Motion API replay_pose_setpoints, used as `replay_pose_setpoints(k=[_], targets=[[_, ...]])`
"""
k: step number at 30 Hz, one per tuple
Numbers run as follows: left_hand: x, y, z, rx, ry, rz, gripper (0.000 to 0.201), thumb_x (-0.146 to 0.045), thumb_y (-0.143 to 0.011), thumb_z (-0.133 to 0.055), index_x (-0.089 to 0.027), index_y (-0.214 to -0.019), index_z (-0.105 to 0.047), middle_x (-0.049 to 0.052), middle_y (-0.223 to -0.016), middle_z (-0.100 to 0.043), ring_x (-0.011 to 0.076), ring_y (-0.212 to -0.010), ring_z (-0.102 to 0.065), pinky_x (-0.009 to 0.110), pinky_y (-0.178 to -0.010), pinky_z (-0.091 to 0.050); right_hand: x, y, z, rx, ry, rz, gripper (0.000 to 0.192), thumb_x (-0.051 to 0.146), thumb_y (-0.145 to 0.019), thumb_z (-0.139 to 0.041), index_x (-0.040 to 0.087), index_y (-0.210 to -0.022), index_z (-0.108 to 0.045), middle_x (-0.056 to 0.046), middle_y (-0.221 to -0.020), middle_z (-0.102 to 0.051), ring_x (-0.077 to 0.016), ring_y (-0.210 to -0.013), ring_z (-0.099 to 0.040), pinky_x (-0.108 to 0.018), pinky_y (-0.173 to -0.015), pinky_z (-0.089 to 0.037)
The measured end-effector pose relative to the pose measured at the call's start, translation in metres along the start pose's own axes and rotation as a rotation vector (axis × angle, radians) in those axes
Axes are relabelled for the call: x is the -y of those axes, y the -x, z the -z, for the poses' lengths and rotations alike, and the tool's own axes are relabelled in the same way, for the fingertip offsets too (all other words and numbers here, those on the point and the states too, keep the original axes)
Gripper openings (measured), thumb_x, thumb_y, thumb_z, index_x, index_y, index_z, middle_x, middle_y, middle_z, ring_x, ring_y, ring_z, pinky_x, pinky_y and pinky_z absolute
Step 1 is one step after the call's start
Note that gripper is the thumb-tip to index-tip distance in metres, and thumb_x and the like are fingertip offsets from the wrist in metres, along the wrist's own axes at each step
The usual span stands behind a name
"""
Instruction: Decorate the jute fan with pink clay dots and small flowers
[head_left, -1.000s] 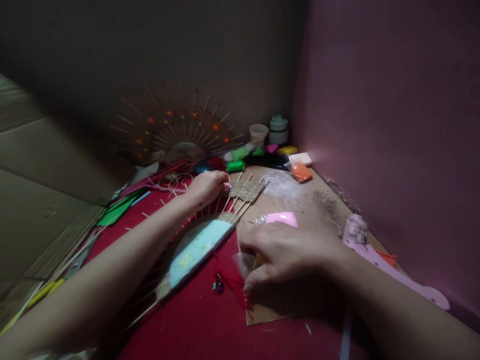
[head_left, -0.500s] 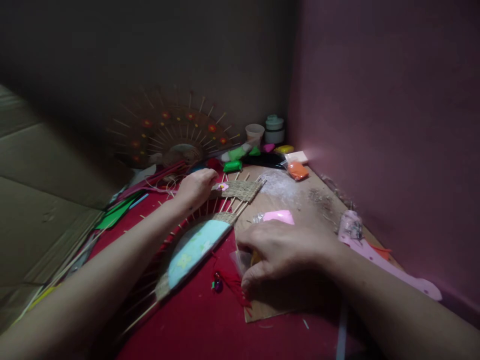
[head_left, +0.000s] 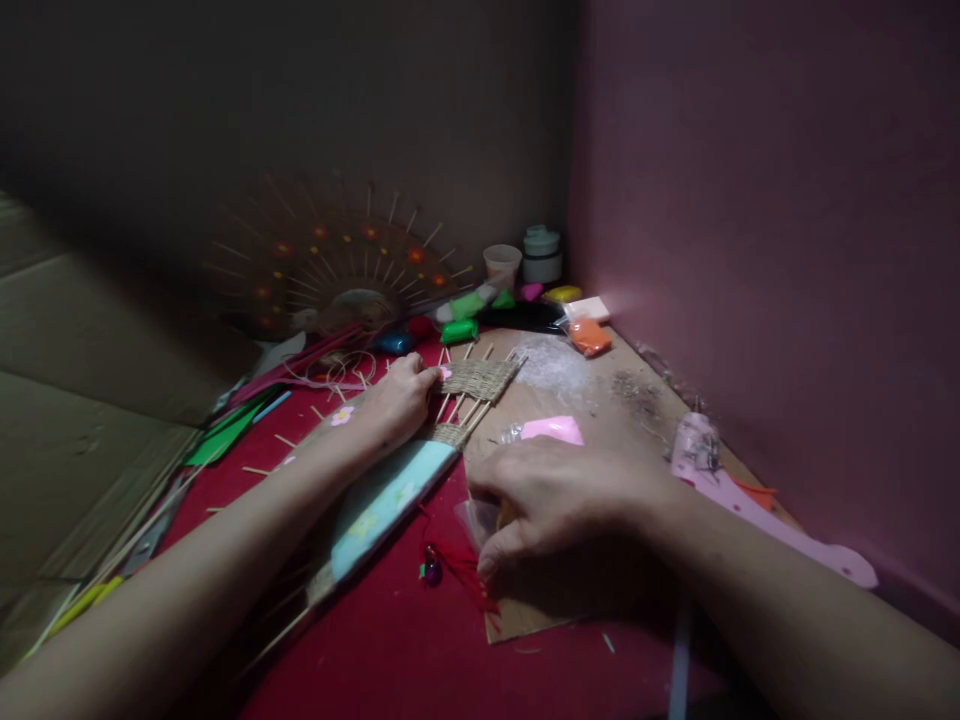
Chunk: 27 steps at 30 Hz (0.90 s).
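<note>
A woven fan-shaped craft (head_left: 484,380) made of thin sticks and straw-coloured cord lies on the red surface, with a pale blue half-round panel (head_left: 390,500) at its base. My left hand (head_left: 401,400) reaches over it, fingers curled together and fingertips on a small pink flower (head_left: 445,372) on the outer woven band. Another pink flower (head_left: 342,415) shows left of my wrist. On the right, my right hand (head_left: 547,490) is closed on a clear plastic packet (head_left: 474,518) with something yellowish inside, mostly hidden by the fingers. Beside it lie red threads with a small dark bead (head_left: 430,566).
A pink glue gun (head_left: 772,510) lies near the right wall on a board. Packets of pink (head_left: 553,430), orange (head_left: 589,338) and green clay (head_left: 459,331) lie around. Behind stand a cup (head_left: 502,262), a lidded jar (head_left: 541,253) and another stick fan (head_left: 360,240). Cardboard (head_left: 90,420) rises at left.
My left hand has shifted slightly right and down, and its fingertips now cover part of the pink flower that showed whole before. My right hand keeps its grip almost unmoved. The view has tilted slightly.
</note>
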<state>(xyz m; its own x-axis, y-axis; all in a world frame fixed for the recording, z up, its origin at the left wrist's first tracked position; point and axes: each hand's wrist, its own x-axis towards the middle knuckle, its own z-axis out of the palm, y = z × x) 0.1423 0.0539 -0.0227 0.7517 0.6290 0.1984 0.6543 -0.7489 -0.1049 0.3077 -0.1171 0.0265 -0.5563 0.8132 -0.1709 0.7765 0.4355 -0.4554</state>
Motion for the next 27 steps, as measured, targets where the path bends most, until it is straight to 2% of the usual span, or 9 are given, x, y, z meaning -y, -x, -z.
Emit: replay_pose_setpoints(k=[5, 11, 16, 21, 24, 27], targets=[[0.006, -0.004, 0.003, 0.013, 0.021, 0.006, 0.034, -0.023, -0.087, -0.039, -0.019, -0.107, -0.067, 0.007, -0.082, -0.05, 0.0188, -0.071, -0.047, 0.029, -0.058, -0.033, 0.0, 0.0, 0.0, -0.005, -0.013, -0.009, 0.041, 0.056, -0.074, -0.062, 0.018, -0.087, -0.06, -0.007, -0.088, -0.064, -0.0187, -0.076, -0.056, -0.026, -0.056, -0.035], [0.016, -0.004, 0.014, -0.041, 0.039, 0.071, 0.038, -0.015, -0.084, -0.036, -0.015, -0.109, -0.066, 0.008, -0.086, -0.051, 0.018, -0.077, -0.05, 0.027, -0.067, -0.04, 0.001, 0.001, 0.002, 0.027, -0.062, -0.021, 0.038, 0.055, -0.074, -0.063, 0.019, -0.083, -0.061, -0.005, -0.082, -0.064, -0.0166, -0.071, -0.055, -0.025, -0.053, -0.034], [0.008, 0.002, 0.008, -0.014, -0.001, 0.018, 0.038, -0.017, -0.085, -0.037, -0.018, -0.11, -0.065, 0.007, -0.084, -0.048, 0.02, -0.076, -0.046, 0.029, -0.065, -0.036, 0.001, 0.0, 0.0, 0.01, -0.028, -0.023, 0.042, 0.058, -0.074, -0.061, 0.018, -0.087, -0.06, -0.007, -0.089, -0.065, -0.0189, -0.076, -0.055, -0.027, -0.059, -0.037], [0.0, 0.005, 0.005, 0.021, -0.029, -0.034, 0.039, -0.024, -0.088, -0.037, -0.02, -0.12, -0.06, 0.008, -0.089, -0.049, 0.0214, -0.081, -0.045, 0.031, -0.068, -0.036, 0.002, 0.0, 0.001, 0.028, -0.014, -0.032, 0.042, 0.058, -0.075, -0.061, 0.018, -0.087, -0.06, -0.008, -0.09, -0.065, -0.0193, -0.077, -0.056, -0.027, -0.06, -0.038], [0.0, 0.004, 0.007, 0.02, -0.031, -0.042, 0.038, -0.024, -0.089, -0.036, -0.021, -0.117, -0.062, 0.008, -0.09, -0.05, 0.0218, -0.084, -0.045, 0.031, -0.071, -0.037, 0.001, 0.0, 0.001, 0.019, -0.02, -0.021, 0.043, 0.059, -0.075, -0.06, 0.018, -0.086, -0.06, -0.008, -0.09, -0.065, -0.0196, -0.077, -0.056, -0.028, -0.06, -0.038], [0.006, -0.001, 0.016, -0.018, -0.026, 0.007, 0.038, -0.018, -0.086, -0.038, -0.019, -0.114, -0.064, 0.008, -0.091, -0.05, 0.0202, -0.081, -0.046, 0.03, -0.069, -0.039, 0.001, 0.0, 0.001, 0.009, -0.034, -0.015, 0.041, 0.058, -0.075, -0.06, 0.018, -0.087, -0.06, -0.008, -0.091, -0.066, -0.02, -0.079, -0.056, -0.028, -0.06, -0.037]])
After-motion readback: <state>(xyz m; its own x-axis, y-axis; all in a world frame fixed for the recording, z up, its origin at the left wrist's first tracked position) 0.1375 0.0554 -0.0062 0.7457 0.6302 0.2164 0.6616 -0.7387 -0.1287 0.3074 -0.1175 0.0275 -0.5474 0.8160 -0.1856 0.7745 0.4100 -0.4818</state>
